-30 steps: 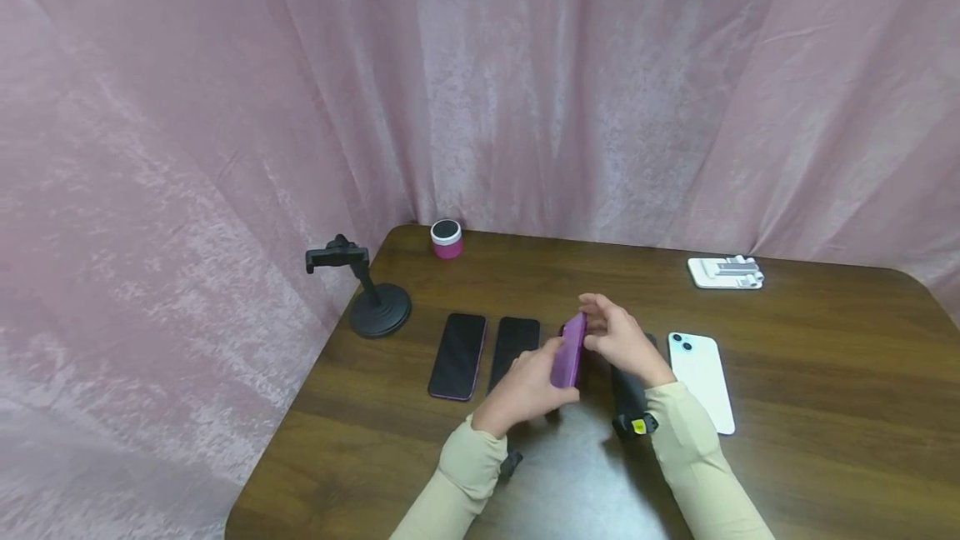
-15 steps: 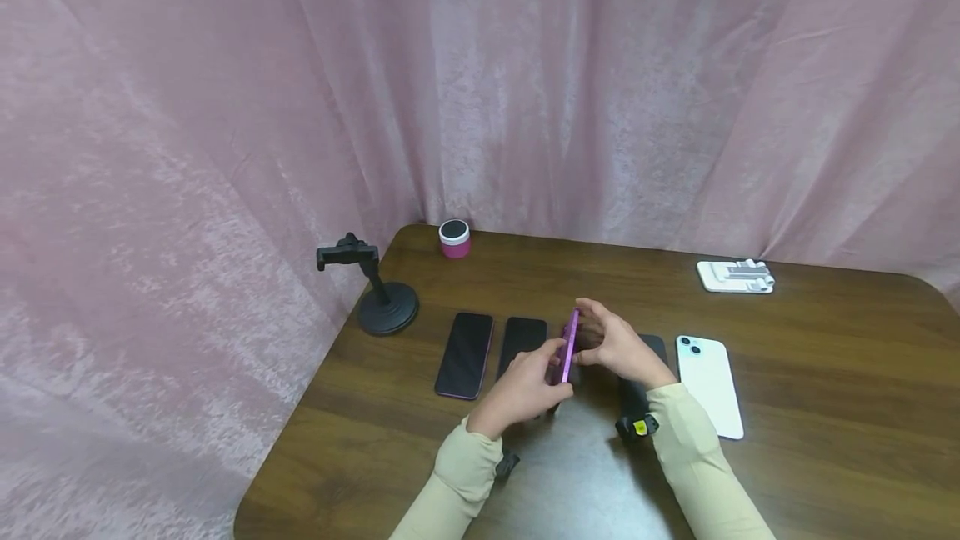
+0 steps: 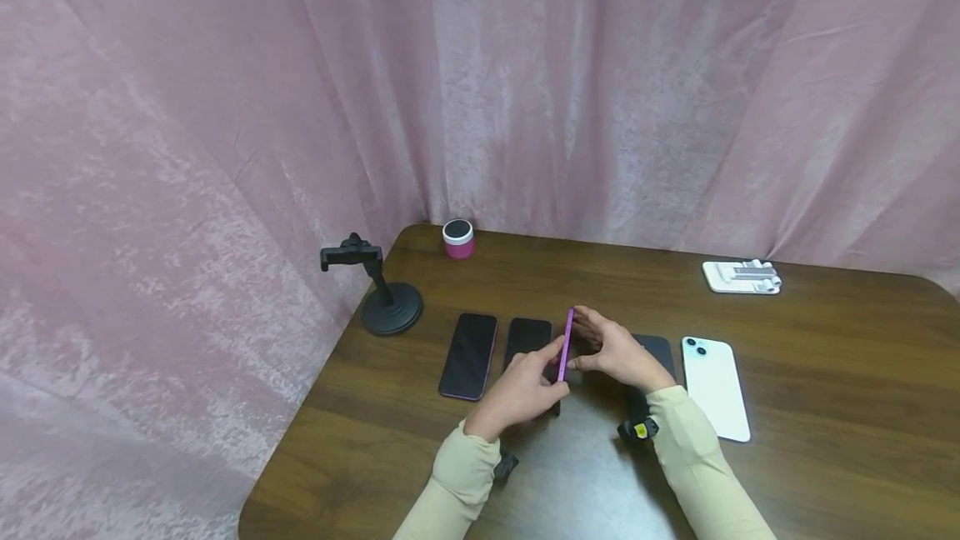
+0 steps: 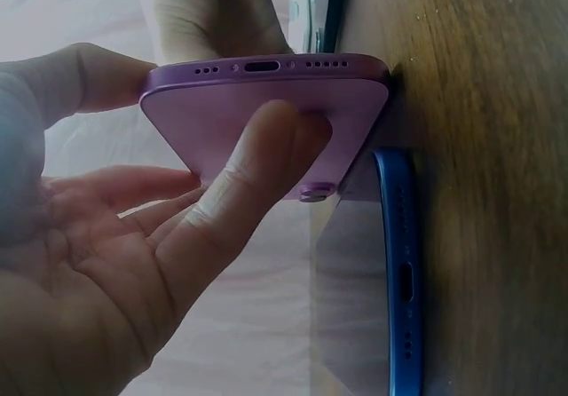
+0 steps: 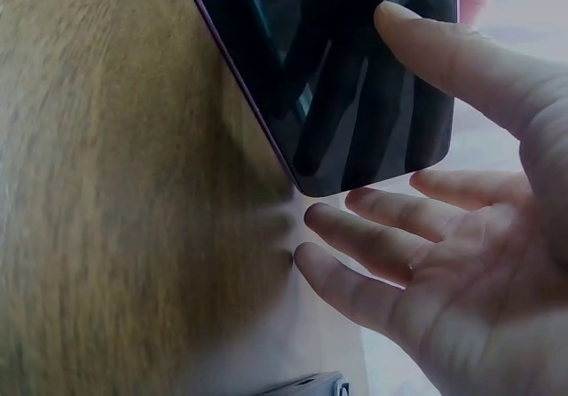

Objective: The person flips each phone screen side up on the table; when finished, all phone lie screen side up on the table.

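My left hand (image 3: pixel 522 394) grips a purple phone (image 3: pixel 566 346) by its near end, fingers on the back and thumb side at the edge. In the left wrist view the phone's back (image 4: pixel 204 121) and charging port face the camera. Edge-on in the head view, the phone stands tilted up; I cannot tell whether it touches the table. My right hand (image 3: pixel 618 354) is at its screen side. In the right wrist view that thumb lies at the dark screen (image 5: pixel 355 103), while the other fingers extend loosely by its end. A blue-edged phone (image 4: pixel 404 281) lies beside.
Left of the hands lies a dark-screened phone (image 3: pixel 468 357). A dark phone (image 3: pixel 656 352) is partly under the right wrist, beside a white phone (image 3: pixel 715 390). A black phone stand (image 3: pixel 392 308), a pink-and-white round container (image 3: pixel 458 240) and a folded white stand (image 3: pixel 741 277) are farther back.
The purple phone has turned from showing its back at a slant to edge-on. Both hands stay beside it, the right fingers shifting slightly; the whole view has drifted a little.
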Action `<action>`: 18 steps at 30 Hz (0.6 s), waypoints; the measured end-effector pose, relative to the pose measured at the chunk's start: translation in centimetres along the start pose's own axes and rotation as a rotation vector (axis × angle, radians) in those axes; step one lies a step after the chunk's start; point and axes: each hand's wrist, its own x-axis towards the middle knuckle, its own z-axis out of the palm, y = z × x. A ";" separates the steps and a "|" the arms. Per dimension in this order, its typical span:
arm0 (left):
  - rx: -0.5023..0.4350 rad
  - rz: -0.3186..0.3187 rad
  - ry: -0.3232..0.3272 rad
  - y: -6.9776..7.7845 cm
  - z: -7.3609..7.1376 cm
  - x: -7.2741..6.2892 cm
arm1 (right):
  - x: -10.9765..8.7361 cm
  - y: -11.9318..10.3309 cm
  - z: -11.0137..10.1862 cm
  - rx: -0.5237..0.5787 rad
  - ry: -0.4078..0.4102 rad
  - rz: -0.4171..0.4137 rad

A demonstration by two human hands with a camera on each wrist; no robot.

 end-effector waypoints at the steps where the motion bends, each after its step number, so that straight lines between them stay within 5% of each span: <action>1: 0.001 0.002 0.002 0.0 0.0 0.0 | 0.0 0.0 0.0 -0.001 0.000 -0.001; 10: -0.048 0.004 -0.012 0.3 -0.1 -0.2 | -0.5 -0.7 0.1 -0.006 -0.005 0.002; 18: -0.079 -0.050 -0.033 0.6 1.0 -0.2 | -0.8 0.0 -0.3 -0.127 0.034 0.046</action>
